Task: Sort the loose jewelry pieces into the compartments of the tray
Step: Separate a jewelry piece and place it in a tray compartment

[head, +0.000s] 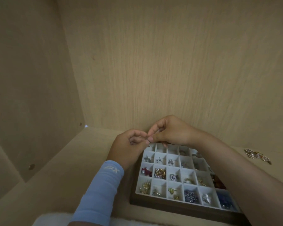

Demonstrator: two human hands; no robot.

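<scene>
The two hands meet fingertip to fingertip, and between them sits a small silver piece [147, 139], too small and blurred to tell what kind. The left hand [129, 144] has its fingers [141, 133] curled in, thumb and forefinger closed on the piece. The right hand [170, 132] pinches it from the other side, thumb and forefinger tips pressed together on it and the other fingers folded loosely behind.

Just below the fingertips lies the far left corner of the tray [178, 207], a dark wooden frame around a grid of white compartments. The compartments nearest the fingers look almost bare. Those further towards the person hold silver studs, a red and pearl cluster, gold beads, a sparkling heart pendant [173, 177], green stones and blue beads. The right forearm crosses over the tray's right side and hides part of it. A pale blue sleeve [101, 190] covers the left forearm.

Well off to the right of the fingers, apart from the tray, a loose heap of jewelry [256, 155] lies on the shelf [72, 176], a light wood-grain board. Behind the fingers rises the back panel [170, 62] of the same wood, and far to their left the side panel [23, 79], with a metal fitting [31, 167] low down. The light is dim and warm.
</scene>
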